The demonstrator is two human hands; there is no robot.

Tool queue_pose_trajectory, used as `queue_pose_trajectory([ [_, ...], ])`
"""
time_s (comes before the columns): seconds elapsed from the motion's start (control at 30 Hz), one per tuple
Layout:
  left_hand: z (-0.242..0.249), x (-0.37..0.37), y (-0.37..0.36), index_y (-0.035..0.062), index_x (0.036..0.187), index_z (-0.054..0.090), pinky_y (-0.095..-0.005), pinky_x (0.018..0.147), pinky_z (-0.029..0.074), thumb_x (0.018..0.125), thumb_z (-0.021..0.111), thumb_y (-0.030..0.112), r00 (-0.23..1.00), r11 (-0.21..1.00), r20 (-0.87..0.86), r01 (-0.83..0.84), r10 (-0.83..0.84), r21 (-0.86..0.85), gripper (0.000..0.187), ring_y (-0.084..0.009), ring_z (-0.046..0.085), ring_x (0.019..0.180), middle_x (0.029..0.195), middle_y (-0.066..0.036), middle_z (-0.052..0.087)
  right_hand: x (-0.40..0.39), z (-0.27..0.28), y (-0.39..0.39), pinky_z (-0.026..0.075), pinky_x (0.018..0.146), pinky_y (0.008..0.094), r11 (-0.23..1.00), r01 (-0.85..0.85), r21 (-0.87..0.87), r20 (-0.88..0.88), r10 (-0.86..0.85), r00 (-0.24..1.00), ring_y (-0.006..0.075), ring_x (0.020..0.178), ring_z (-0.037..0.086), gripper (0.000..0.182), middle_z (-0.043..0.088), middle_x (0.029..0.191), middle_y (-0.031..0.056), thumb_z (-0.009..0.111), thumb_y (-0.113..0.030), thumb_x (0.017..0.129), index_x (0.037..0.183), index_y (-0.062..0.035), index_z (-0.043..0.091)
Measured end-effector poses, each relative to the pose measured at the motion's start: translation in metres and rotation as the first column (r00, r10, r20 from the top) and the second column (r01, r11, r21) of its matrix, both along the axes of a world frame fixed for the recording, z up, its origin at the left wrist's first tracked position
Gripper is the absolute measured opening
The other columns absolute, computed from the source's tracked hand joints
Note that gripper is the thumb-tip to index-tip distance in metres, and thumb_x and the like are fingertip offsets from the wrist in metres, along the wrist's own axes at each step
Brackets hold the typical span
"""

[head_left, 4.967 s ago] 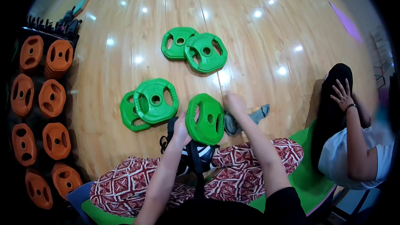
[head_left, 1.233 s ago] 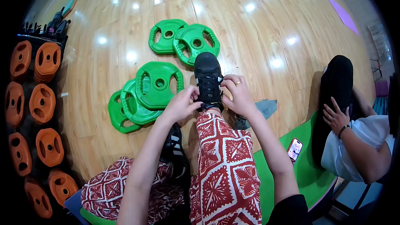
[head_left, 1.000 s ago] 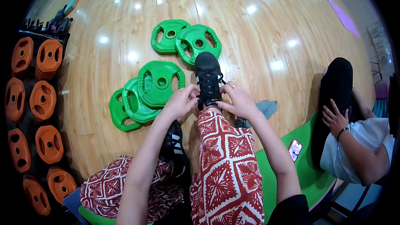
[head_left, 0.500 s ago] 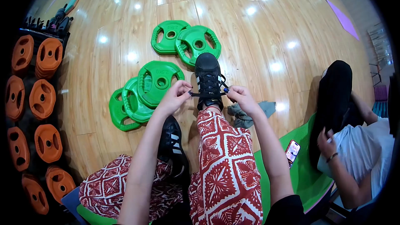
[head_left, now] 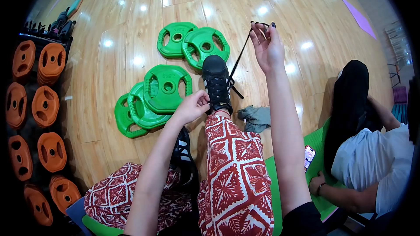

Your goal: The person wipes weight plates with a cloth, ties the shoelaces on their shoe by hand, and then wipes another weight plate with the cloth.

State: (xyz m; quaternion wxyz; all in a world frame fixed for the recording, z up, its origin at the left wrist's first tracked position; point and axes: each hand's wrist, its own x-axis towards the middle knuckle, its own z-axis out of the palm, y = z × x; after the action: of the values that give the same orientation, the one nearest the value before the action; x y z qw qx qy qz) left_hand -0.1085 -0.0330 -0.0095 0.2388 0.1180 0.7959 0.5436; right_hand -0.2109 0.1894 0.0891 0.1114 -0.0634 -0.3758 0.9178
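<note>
A black sneaker point(head_left: 216, 76) with white stripes is on my outstretched foot, its toe near the green weight plates. From its right side a black shoelace point(head_left: 238, 59) runs taut up to my right hand point(head_left: 267, 48), which is raised to the right of the toe with the lace between its fingers. My left hand point(head_left: 194, 106) is at the left side of the shoe's ankle opening, its fingers pinched together; what they hold is too small to make out. The other black sneaker point(head_left: 183, 150) is lower left, partly behind my left forearm.
Green weight plates point(head_left: 167, 88) lie on the wooden floor. Orange plates point(head_left: 51, 108) fill a rack at the left. A grey cloth point(head_left: 256, 119) lies right of the shoe. A phone point(head_left: 309, 157) rests on a green mat point(head_left: 317, 142), beside another seated person point(head_left: 363, 157).
My right hand has moved up and away from the shoe, drawing the lace out. My left hand has shifted slightly right and down. The other person's hand has lowered to the mat.
</note>
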Motion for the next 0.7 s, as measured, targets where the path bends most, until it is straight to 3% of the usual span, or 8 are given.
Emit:
queue_pose_trajectory([
  [0.13, 0.009, 0.002, 0.01, 0.0036, 0.085, 0.052, -0.0254, 0.058, 0.042, 0.07, 0.063, 0.013, 0.994, 0.995, -0.091, -0.071, 0.065, -0.074, 0.021, -0.0113, 0.048, 0.061, 0.069, -0.002, 0.049, -0.007, -0.012, 0.008, 0.045, 0.072, 0.03, 0.91, -0.102, 0.402, 0.119, 0.059, 0.991, 0.0166, 0.087, 0.058, 0.017, 0.061, 0.088, 0.0089, 0.049, -0.021, 0.085, 0.092, -0.0053, 0.053],
  [0.23, 0.027, 0.006, 0.026, 0.0032, 0.081, 0.051, -0.028, 0.055, 0.041, 0.068, 0.066, 0.026, 0.944, 0.959, -0.33, -0.113, 0.022, -0.259, 0.03, -0.0168, 0.045, 0.058, 0.066, -0.005, 0.045, 0.014, -0.049, 0.01, 0.045, 0.066, 0.0248, 0.634, -0.387, 0.67, 0.294, 0.253, 0.922, 0.0104, 0.073, 0.055, 0.014, 0.061, 0.083, 0.0054, 0.051, -0.015, 0.082, 0.09, -0.0038, 0.056],
  [0.43, 0.016, 0.005, 0.04, 0.0036, 0.076, 0.053, -0.03, 0.055, 0.041, 0.071, 0.06, 0.023, 0.905, 0.914, -0.424, -0.201, 0.036, -0.352, 0.022, -0.0181, 0.048, 0.059, 0.066, -0.005, 0.048, 0.087, -0.104, 0.0, 0.042, 0.061, 0.0248, 0.342, -0.377, 0.861, 0.291, 0.277, 0.916, 0.0123, 0.066, 0.049, 0.024, 0.051, 0.078, 0.0053, 0.055, -0.003, 0.069, 0.093, -0.0036, 0.055],
  [0.5, 0.021, 0.001, 0.037, 0.0048, 0.074, 0.055, -0.0298, 0.054, 0.041, 0.072, 0.057, 0.019, 0.983, 0.984, 0.077, -0.16, 0.166, -0.079, 0.015, -0.015, 0.049, 0.059, 0.068, -0.004, 0.051, 0.097, -0.102, -0.001, 0.042, 0.064, 0.0267, 0.197, -0.38, 0.904, 0.345, 0.188, 0.919, 0.0162, 0.072, 0.049, 0.034, 0.046, 0.087, 0.0085, 0.055, -0.003, 0.065, 0.099, -0.0053, 0.051],
  [0.53, 0.026, -0.002, 0.027, 0.0058, 0.075, 0.054, -0.027, 0.054, 0.039, 0.073, 0.052, 0.017, 0.901, 0.936, 0.406, -0.262, 0.15, 0.235, 0.012, -0.0124, 0.047, 0.059, 0.07, -0.003, 0.053, 0.098, -0.103, 0.001, 0.042, 0.066, 0.0284, 0.188, -0.411, 0.892, 0.369, 0.223, 0.902, 0.0194, 0.076, 0.048, 0.043, 0.043, 0.093, 0.0116, 0.057, -0.005, 0.064, 0.106, -0.0073, 0.047],
  [0.57, 0.031, 0.002, 0.023, 0.0087, 0.077, 0.054, -0.0229, 0.053, 0.034, 0.075, 0.05, 0.014, 0.692, 0.681, 0.7, -0.599, 0.176, 0.421, 0.007, -0.0109, 0.043, 0.059, 0.071, 0.001, 0.053, 0.099, -0.104, 0.001, 0.042, 0.066, 0.0284, 0.189, -0.413, 0.891, 0.371, 0.221, 0.902, 0.0194, 0.076, 0.048, 0.043, 0.043, 0.093, 0.0116, 0.057, -0.005, 0.064, 0.106, -0.0073, 0.047],
  [0.63, 0.025, -0.004, -0.002, 0.0099, 0.079, 0.053, -0.0238, 0.056, 0.034, 0.078, 0.049, 0.016, 0.69, 0.442, 0.717, -0.676, 0.099, 0.59, 0.008, -0.0109, 0.043, 0.064, 0.073, 0.001, 0.052, 0.098, -0.104, -0.003, 0.042, 0.066, 0.0287, 0.197, -0.225, 0.954, 0.178, 0.229, 0.957, 0.0198, 0.075, 0.046, 0.044, 0.043, 0.092, 0.012, 0.057, -0.006, 0.065, 0.107, -0.0073, 0.046],
  [0.7, 0.031, -0.008, -0.026, 0.0105, 0.08, 0.053, -0.0273, 0.058, 0.035, 0.079, 0.051, 0.019, 0.62, 0.324, 0.754, -0.775, 0.218, 0.543, 0.008, -0.0113, 0.043, 0.066, 0.073, 0.0, 0.052, 0.096, -0.1, -0.005, 0.042, 0.069, 0.0312, 0.245, -0.236, 0.94, 0.193, 0.188, 0.963, 0.0228, 0.078, 0.048, 0.043, 0.043, 0.093, 0.0131, 0.057, -0.008, 0.065, 0.106, -0.0062, 0.045],
])
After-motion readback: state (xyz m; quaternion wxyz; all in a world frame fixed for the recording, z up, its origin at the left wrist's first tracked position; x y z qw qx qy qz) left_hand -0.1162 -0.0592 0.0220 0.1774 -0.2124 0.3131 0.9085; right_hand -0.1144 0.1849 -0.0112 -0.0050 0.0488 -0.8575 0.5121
